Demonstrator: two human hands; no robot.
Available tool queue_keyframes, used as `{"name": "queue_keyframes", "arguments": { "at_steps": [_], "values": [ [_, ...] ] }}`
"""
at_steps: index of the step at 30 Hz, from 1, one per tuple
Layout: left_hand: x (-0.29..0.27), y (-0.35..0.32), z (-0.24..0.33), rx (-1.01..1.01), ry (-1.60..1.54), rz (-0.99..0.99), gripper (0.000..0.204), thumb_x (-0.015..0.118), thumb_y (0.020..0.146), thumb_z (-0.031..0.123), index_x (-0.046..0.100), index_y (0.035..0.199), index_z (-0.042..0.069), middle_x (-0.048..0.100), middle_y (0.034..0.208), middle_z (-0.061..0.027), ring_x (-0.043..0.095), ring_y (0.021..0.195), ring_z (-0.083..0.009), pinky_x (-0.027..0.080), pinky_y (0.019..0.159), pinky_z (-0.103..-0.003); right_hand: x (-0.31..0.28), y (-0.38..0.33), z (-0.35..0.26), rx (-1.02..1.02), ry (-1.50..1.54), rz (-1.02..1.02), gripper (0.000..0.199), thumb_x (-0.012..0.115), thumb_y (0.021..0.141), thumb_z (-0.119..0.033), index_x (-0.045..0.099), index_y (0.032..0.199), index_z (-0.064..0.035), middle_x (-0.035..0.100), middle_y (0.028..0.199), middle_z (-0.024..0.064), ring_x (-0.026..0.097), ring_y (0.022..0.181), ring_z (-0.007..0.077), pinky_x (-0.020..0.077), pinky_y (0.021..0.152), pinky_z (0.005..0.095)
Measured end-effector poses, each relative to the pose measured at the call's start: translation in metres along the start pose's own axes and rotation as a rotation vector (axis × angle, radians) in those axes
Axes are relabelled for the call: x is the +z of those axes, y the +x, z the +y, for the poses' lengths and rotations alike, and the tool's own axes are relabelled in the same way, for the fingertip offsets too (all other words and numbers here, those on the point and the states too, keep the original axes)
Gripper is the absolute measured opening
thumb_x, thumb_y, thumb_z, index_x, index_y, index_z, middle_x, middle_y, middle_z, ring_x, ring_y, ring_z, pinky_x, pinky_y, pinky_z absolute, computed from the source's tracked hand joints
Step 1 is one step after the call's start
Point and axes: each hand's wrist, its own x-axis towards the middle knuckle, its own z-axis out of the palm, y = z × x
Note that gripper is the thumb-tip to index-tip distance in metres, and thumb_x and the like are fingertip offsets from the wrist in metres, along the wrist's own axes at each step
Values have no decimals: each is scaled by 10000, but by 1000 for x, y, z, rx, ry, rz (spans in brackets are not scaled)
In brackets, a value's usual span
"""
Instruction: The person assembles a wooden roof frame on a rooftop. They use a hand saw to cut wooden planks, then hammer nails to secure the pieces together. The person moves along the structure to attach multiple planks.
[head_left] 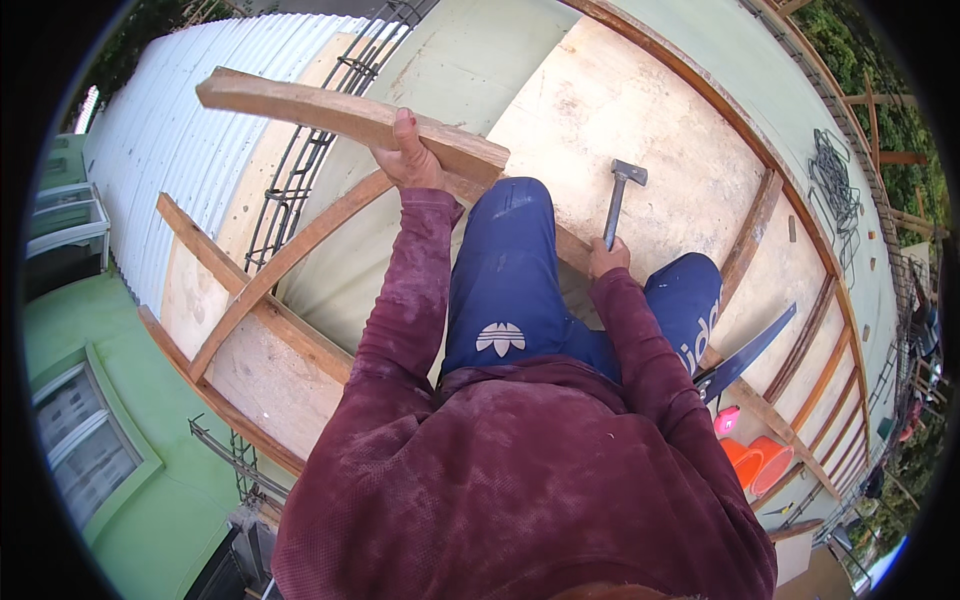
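Note:
My left hand [410, 158] grips a wooden beam [330, 112] near its right end, thumb laid over the top. The beam points off to the left and its right end is close to my left knee. Over on the right, my right hand [609, 258] is closed round the handle of a hammer [622, 190]. The hammer's dark head points away from me, above a pale plywood sheet [640, 110]. Beneath my legs runs a frame of wooden strips, one of them a long strip [300, 250] passing under the held beam.
A handsaw [750, 350] lies by my right thigh, near a pink tape-measure-like object [727, 420] and an orange container [765, 465]. Steel rebar cages [300, 165] run at the left. Tangled wire [835, 185] lies far right. A green wall [140, 400] with a window stands below left.

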Motion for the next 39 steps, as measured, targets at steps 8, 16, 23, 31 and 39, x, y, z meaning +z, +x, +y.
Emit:
{"name": "queue_keyframes", "arguments": {
  "at_steps": [8, 16, 23, 31, 39],
  "values": [
    [-113, -44, 27, -355, -414, 266, 601, 740, 878, 267, 425, 1351, 68, 478, 1345, -131, 476, 1269, -314, 446, 1105, -513, 9, 38, 43, -34, -217, 82, 240, 620, 849, -275, 572, 837, -40, 565, 563, 114, 567, 428, 246, 474, 447, 395],
    [-143, -42, 34, -267, -667, 303, 585, 750, 861, 148, 426, 1329, 14, 453, 1313, -171, 475, 1265, -342, 433, 1111, -546, -2, -5, -10, -122, -894, -136, 495, 676, 819, -465, 632, 1030, -19, 686, 1015, 239, 668, 952, 389, 507, 860, 456],
    [-174, -41, -33, -425, -568, 430, 473, 737, 867, 125, 488, 1251, 4, 474, 1267, -143, 493, 1232, -343, 429, 1107, -554, -160, -101, -56, -628, -316, 373, 204, 618, 911, -161, 604, 1039, -2, 681, 907, 126, 669, 820, 225, 530, 766, 333],
    [-163, -40, -104, -625, -287, 224, 456, 737, 879, 196, 548, 1280, 89, 551, 1201, -71, 539, 1110, -260, 432, 1082, -474, -347, -131, 207, -15, -1025, 519, 819, 759, 633, -140, 427, 1376, -45, 462, 1356, 216, 444, 1296, 393, 381, 1099, 432],
    [-216, -10, -69, -1222, 247, -135, 510, 642, 929, 488, 597, 1198, 56, 659, 1034, -98, 620, 965, -193, 514, 909, -390, -270, -172, 200, -183, -854, 620, 800, 761, 599, -68, 428, 1326, -37, 432, 1309, 232, 408, 1265, 419, 360, 1093, 458]
  ]
}}
